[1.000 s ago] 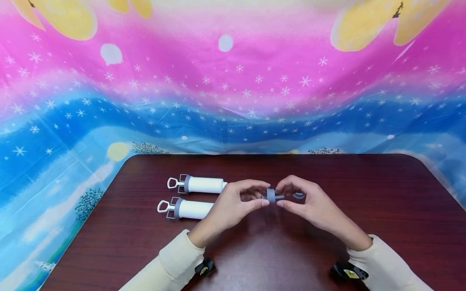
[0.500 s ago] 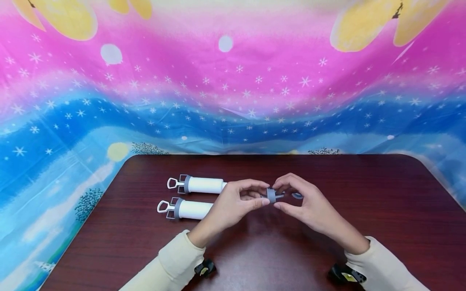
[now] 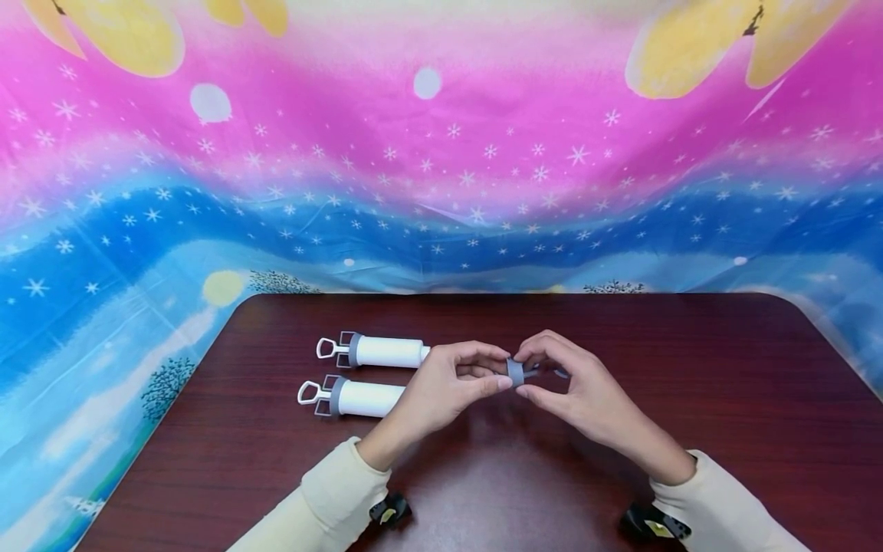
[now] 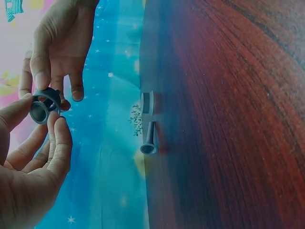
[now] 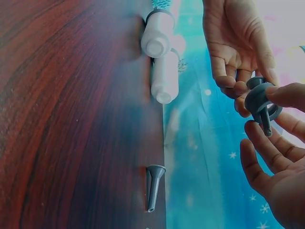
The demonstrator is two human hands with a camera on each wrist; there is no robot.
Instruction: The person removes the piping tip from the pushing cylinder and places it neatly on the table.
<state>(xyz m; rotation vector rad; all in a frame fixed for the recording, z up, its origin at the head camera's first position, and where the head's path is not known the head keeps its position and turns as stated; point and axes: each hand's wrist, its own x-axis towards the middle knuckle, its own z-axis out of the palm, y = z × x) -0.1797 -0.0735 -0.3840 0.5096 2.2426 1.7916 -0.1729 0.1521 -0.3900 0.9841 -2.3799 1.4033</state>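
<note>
Above the table, both hands meet around a grey ring-shaped screw cap (image 5: pixel 258 99) and a grey funnel-shaped nozzle (image 4: pixel 39 113). The nozzle's thin stem (image 5: pixel 265 123) sticks out through the cap toward my right hand. My left hand (image 3: pixel 441 383) pinches the nozzle by its wide end, thumb against fingertips, close to the cap's edge. From the other side, my right hand (image 3: pixel 586 383) holds the cap between thumb and fingers. Exactly which fingertips touch the cap or the nozzle is partly hidden.
Two white plunger tubes, a far one (image 3: pixel 389 351) and a near one (image 3: pixel 369 399), lie left on the brown table (image 3: pixel 276 483); my left hand covers the near one's end. Another grey cap (image 4: pixel 148 103) and nozzle (image 5: pixel 155 188) lie on the table. A printed cloth (image 3: pixel 428 169) hangs behind.
My right hand has shifted slightly left, closer to my left hand, and its fingers now meet the cap's edge. The stem's angle has changed a little. My left hand stays nearly still.
</note>
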